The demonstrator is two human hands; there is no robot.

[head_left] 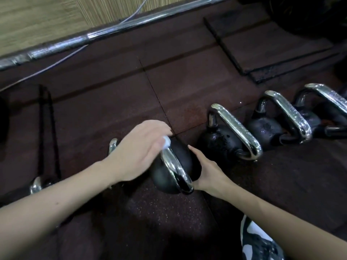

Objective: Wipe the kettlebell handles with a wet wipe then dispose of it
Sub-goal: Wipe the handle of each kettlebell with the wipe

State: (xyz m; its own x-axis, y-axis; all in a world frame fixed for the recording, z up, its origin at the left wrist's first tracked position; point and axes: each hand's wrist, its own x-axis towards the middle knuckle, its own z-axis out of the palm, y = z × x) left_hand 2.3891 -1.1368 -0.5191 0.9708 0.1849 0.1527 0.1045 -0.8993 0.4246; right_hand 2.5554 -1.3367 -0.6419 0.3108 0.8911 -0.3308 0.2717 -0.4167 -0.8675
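A black kettlebell (180,156) with a chrome handle (176,169) sits on the dark rubber floor in the middle of the head view. My left hand (139,152) presses a small white wet wipe (166,142) against the far end of that handle. My right hand (208,171) holds the kettlebell's body from the right side. Three more kettlebells stand in a row to the right: the nearest (225,139), the middle one (270,130) and the far one (319,113), their chrome handles speckled with droplets.
A chrome barbell (90,37) lies along the wall at the top, with a thin cable beside it. Another chrome handle (35,184) shows at the lower left. A raised rubber mat (272,49) lies at the upper right. My shoe (257,241) is at the bottom right.
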